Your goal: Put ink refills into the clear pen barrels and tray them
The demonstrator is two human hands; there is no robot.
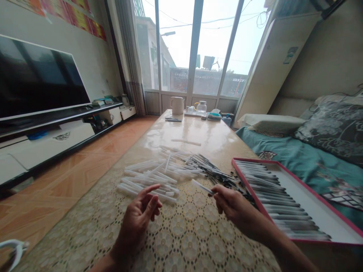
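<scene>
The fingers [217,192] of the right hand [235,207] pinch together on a slim white plastic tube [202,187], whose long axis slants forward and left toward a loose pile of white plastic tubes [147,177]. The open, empty left hand [137,226] spreads its fingers just before that pile. Beyond the pile lie thin black rods [212,170], and to its right sits a red-rimmed white tray [312,192].

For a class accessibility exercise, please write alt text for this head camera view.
Two bare hands work over a lace-covered table: the right hand pinches a white tube near thin black rods, and the open left hand sits by loose white tubes. A red-rimmed tray holds rows of grey-and-white tubes.
</scene>
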